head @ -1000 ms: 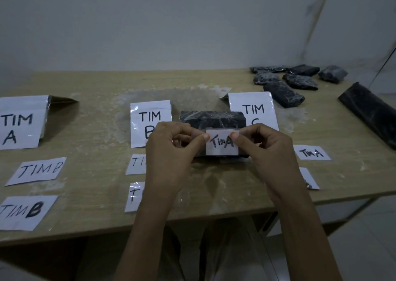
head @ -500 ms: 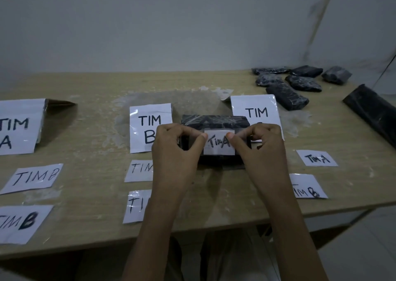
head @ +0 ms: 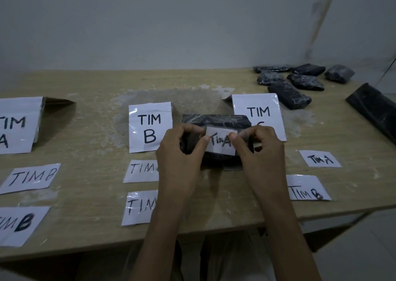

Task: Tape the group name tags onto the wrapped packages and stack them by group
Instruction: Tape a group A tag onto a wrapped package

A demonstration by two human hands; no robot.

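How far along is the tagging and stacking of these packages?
Early. Done: no tagged package shows stacked yet. In hand: the left hand and right hand grip one black package, thumbs pressing a Tim A tag onto it. Left: six untagged packages at the far right, six loose tags on the table, then stacking by group.

Wood table [head: 96, 83] — grey wall [head: 171, 23] behind; black roll [head: 372, 107] at rt edge.
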